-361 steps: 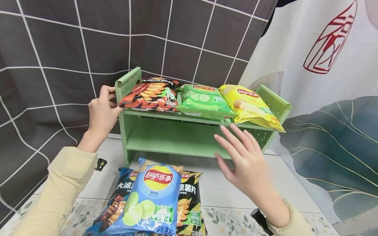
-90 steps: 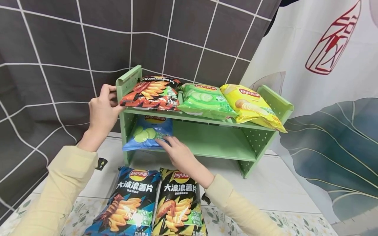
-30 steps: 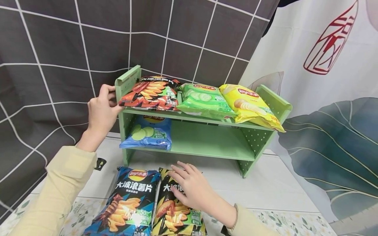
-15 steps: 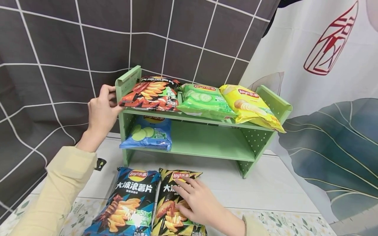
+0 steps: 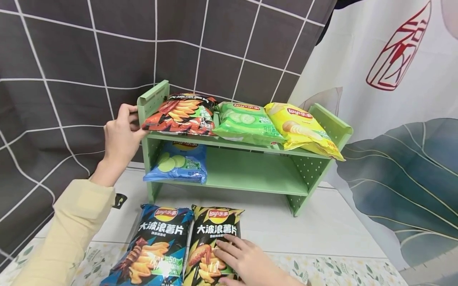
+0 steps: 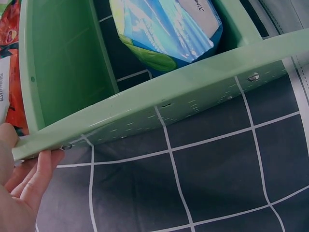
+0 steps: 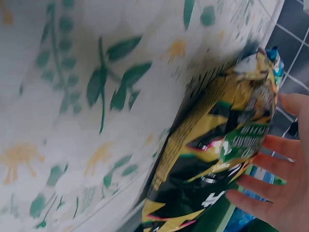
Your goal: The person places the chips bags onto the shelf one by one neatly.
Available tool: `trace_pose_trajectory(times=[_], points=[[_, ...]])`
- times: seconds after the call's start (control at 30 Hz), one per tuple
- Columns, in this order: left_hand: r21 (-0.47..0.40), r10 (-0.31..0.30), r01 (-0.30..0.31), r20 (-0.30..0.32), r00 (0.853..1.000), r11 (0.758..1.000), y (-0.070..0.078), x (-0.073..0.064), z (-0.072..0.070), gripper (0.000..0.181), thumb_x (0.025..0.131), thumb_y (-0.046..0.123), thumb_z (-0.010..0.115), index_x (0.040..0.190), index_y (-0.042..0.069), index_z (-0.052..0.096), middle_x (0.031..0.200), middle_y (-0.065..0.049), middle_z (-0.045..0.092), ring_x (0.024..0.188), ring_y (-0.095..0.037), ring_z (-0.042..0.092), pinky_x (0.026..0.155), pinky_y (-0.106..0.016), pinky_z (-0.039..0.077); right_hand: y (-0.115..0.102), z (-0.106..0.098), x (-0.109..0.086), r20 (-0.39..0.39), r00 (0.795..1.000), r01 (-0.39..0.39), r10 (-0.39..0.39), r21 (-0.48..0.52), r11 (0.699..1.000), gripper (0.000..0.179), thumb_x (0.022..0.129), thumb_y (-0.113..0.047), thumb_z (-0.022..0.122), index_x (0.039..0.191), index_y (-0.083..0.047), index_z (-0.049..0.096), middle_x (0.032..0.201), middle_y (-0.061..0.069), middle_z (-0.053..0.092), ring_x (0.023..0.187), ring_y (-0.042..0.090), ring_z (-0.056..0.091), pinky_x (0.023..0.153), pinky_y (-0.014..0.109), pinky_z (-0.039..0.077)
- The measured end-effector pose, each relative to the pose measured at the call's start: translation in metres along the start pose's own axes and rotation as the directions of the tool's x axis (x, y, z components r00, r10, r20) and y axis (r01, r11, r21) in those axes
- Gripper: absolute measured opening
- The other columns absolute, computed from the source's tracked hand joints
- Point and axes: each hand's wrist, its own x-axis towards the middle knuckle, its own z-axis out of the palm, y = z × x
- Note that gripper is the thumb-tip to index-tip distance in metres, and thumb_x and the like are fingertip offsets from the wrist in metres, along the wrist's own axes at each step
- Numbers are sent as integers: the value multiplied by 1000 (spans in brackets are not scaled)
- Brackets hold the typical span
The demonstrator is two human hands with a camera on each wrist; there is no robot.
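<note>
My left hand (image 5: pixel 121 140) grips the left side panel of a green two-tier shelf (image 5: pixel 254 171), thumb on the inner side and fingers on the outer side in the left wrist view. Below the shelf, my right hand (image 5: pixel 252 264) rests its spread fingers over a black and yellow bag of chips (image 5: pixel 196 264). The right wrist view shows the fingers along that bag (image 7: pixel 207 150), not curled round it. Beside it lies a blue and black bag of chips (image 5: pixel 150 254). A light blue lime chip bag (image 5: pixel 179 163) sits at the left of the lower tier.
Along the upper tier lie a red and black chip bag (image 5: pixel 184 115), a green one (image 5: pixel 247 123) and a yellow one (image 5: pixel 302 129). A dark gridded cloth (image 5: pixel 125 59) hangs behind the shelf. The white table (image 5: pixel 322 226) has a floral cover at the front.
The lime bag has gone from atop the two table bags to the lower tier. My right hand has since let go of it and come down over the black and yellow bag. My left hand stays put.
</note>
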Motion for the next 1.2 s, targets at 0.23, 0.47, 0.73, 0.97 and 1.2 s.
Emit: trace_pose_trajectory(times=[0.23,0.47,0.73,0.97,1.2], points=[[0,-14,14,12,1000,1000,0,0,0,42,80,5,75,115,-5,53,108,-24,69,85,-40,70,83,-51,51,-8,1,0,75,997,20,-22,22,1000,70,87,-66,49,134,-15,54,134,4,60,120,28,59,86,35,55],[-1,-12,12,19,1000,1000,-1,0,-1,43,81,6,75,116,-4,53,109,-24,69,87,-40,70,83,-52,51,-9,3,0,122,991,58,-57,-5,998,70,89,-66,46,135,-13,53,134,4,60,121,28,59,84,34,56],[-1,-11,11,15,1000,1000,-1,0,0,43,80,7,75,115,-4,53,108,-24,69,86,-40,70,85,-51,51,-10,7,4,28,996,84,-84,-19,996,62,92,-61,46,129,-13,58,127,4,64,114,28,63,77,29,57],[-3,-20,20,24,999,1000,-1,0,-1,42,80,6,75,115,-5,53,108,-24,69,87,-40,70,85,-52,51,-13,12,6,-38,994,101,-105,-95,990,62,92,-63,44,125,-12,60,121,4,67,109,29,66,71,27,57],[-8,-22,22,34,999,1000,-1,1,-2,41,81,4,74,115,-5,53,109,-24,68,88,-40,70,86,-52,51,-15,17,6,-69,992,94,-106,-161,982,63,94,-63,38,125,-13,60,121,4,68,109,29,66,69,26,57]])
